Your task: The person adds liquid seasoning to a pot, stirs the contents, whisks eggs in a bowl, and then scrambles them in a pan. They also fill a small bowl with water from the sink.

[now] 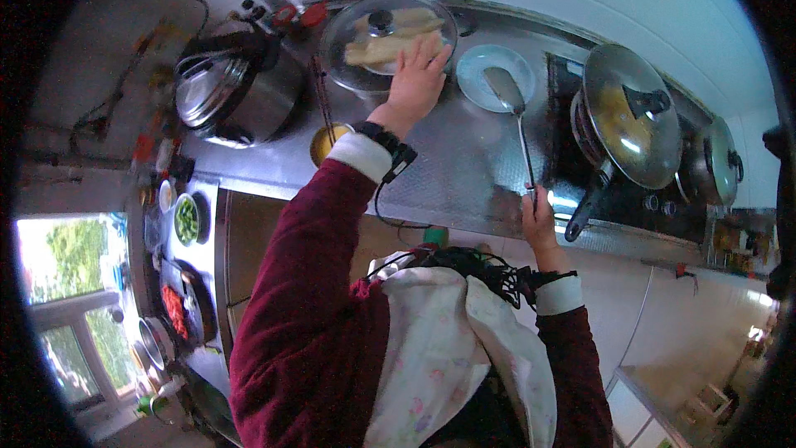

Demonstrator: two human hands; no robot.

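My left hand (420,78) is spread over the near right side of a round glass lid (339,25) with a black knob. Long pale pieces of food show through the glass; whether my palm presses on the lid, I cannot tell. In my right hand (540,224) is the handle of a metal spatula (505,88), its blade over a pale round plate (476,71). Left of my left wrist, a small bowl (321,146) holds something yellow, with dark chopsticks (324,99) leaning out of it.
A lidded skillet (634,118) with yellow food sits on the black cooktop (563,130), its handle jutting towards me. Farther right is a lidded pot (721,162). A steel pressure cooker (249,93) stands left. Chopped green vegetables (186,219) and red food (175,311) lie on the side counter.
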